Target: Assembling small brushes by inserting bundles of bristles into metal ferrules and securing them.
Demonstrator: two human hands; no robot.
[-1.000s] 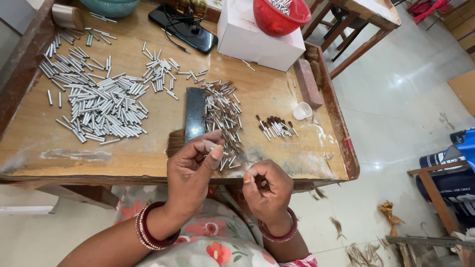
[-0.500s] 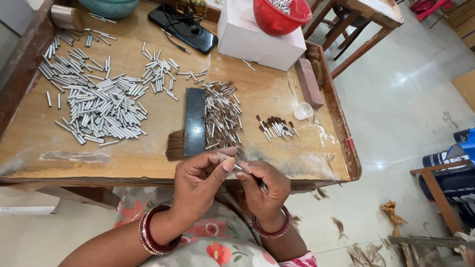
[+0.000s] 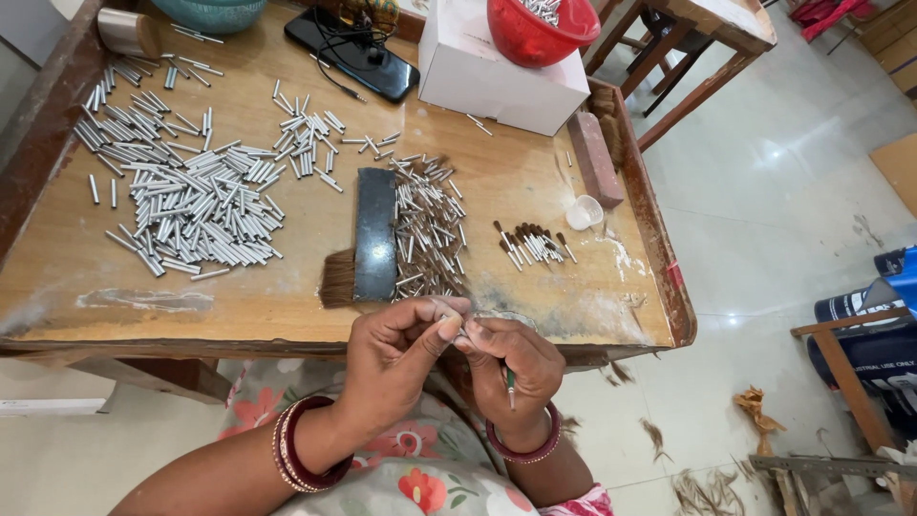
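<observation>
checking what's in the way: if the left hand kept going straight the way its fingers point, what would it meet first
The left hand points right, and its fingertips already meet the right hand at a small metal tube pinched between them. So the right hand's fingers come first.

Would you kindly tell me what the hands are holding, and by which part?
The left hand pinches a small metal tube by its end at the fingertips; the right hand grips a thin green-tipped tool along its shaft.

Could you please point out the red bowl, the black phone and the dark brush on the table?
red bowl (image 3: 535,36): head view, on its outer wall.
black phone (image 3: 368,67): head view, on the middle of its screen.
dark brush (image 3: 374,234): head view, on its flat black body.
</observation>
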